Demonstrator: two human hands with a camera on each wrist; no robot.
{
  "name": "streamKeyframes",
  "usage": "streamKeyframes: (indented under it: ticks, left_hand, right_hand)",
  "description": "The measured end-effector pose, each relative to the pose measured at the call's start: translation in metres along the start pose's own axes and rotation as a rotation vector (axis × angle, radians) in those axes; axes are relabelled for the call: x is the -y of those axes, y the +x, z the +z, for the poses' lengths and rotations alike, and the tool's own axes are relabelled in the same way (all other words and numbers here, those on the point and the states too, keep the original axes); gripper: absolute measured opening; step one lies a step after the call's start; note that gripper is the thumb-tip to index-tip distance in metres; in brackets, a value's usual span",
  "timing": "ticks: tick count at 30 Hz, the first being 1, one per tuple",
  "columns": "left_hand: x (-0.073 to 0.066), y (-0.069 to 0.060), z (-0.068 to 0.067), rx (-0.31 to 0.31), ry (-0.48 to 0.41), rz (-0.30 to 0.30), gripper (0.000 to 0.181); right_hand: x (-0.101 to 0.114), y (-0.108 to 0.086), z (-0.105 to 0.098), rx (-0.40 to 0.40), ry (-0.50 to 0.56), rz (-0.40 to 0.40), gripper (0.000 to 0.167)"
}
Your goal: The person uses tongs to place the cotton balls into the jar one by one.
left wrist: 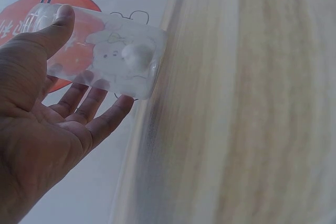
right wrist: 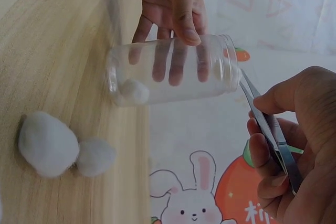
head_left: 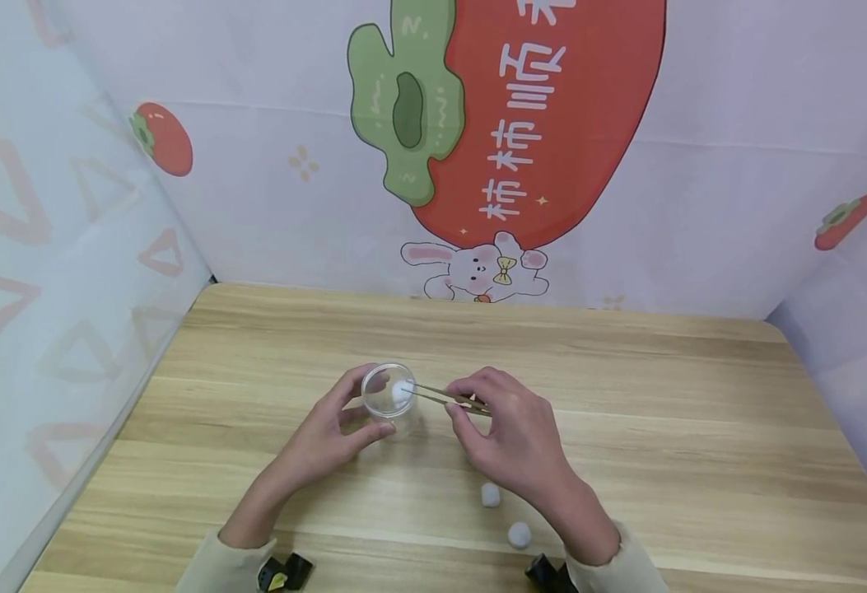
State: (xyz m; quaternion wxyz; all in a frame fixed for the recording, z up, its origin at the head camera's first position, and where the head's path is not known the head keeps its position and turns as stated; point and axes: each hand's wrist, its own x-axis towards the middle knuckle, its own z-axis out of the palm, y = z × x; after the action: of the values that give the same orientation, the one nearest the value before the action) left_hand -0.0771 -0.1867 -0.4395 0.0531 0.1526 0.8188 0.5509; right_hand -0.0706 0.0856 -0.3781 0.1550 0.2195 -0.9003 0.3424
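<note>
- Nearest, on the pale wood-grain bench (head_left: 700,461), a round white cotton ball (head_left: 519,535) and its twin (head_left: 490,495) lie loose; brush neither.
- The right hand (head_left: 510,424) pinches slim metal tweezers (right wrist: 286,156) at the rim; best get the tips inside before loosening.
- The left hand (head_left: 337,432) grips the clear plastic jar (right wrist: 173,92), another ball (right wrist: 135,92) at its bottom; keep it upright.

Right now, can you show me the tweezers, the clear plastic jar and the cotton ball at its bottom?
Tweezers (right wrist: 276,135): right wrist view, on one prong.
Clear plastic jar (right wrist: 165,90): right wrist view, on its side.
Cotton ball (right wrist: 135,92): right wrist view, its middle.
</note>
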Motion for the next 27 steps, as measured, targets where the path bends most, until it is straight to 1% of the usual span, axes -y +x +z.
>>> streamKeyframes:
  ticks: [5, 13, 21, 27]
  left_hand:
    - [0.0000, 0.0001, 0.0002, 0.000, -0.002, -0.004, 0.076]
    - [0.0019, 0.0007, 0.0004, -0.001, -0.006, -0.001, 0.076]
    - [0.0006, -0.0003, -0.0003, 0.002, -0.008, -0.003, 0.076]
    - [0.0022, 0.0003, 0.0001, -0.002, -0.003, -0.004, 0.076]
  right_hand:
    - [0.0008, -0.0006, -0.0008, 0.007, 0.001, 0.010, 0.013]
    - [0.0013, -0.0011, -0.0029, -0.017, 0.005, -0.003, 0.015]
    - [0.0013, -0.0012, -0.0038, -0.013, 0.019, -0.001, 0.016]
    - [0.0029, -0.0008, -0.0058, -0.003, 0.068, 0.003, 0.016]
